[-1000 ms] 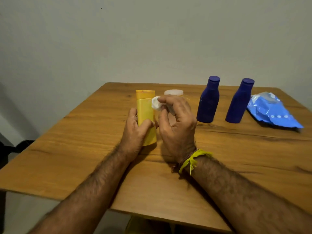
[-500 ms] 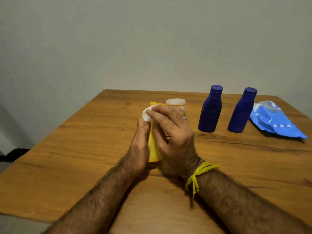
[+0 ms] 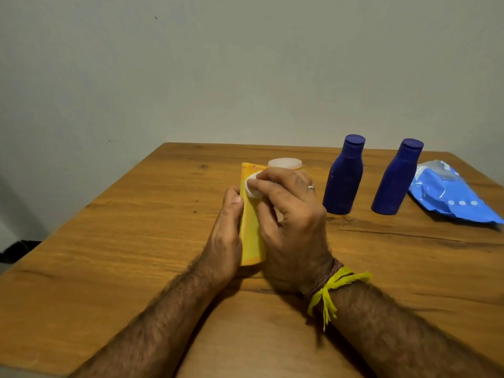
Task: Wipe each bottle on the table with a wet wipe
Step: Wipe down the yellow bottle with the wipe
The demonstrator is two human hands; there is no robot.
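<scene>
A yellow bottle [image 3: 250, 230] stands upright on the wooden table [image 3: 136, 241] between my hands. My left hand [image 3: 226, 230] grips its left side. My right hand [image 3: 291, 222] presses a small white wet wipe [image 3: 252, 186] against the bottle's upper front, near the cap. Behind my right hand a bottle with a pale translucent cap [image 3: 285, 163] is mostly hidden. Two dark blue bottles [image 3: 344, 177] [image 3: 396, 178] stand upright to the right.
A blue wet-wipe pack [image 3: 452, 195] lies at the table's right edge, beside the blue bottles. A plain wall rises behind the table's far edge. The table's near edge runs along the bottom left.
My right hand has carried the wipe from the bottle's right side across to its upper front. My left hand has turned the yellow bottle so its narrow side faces me.
</scene>
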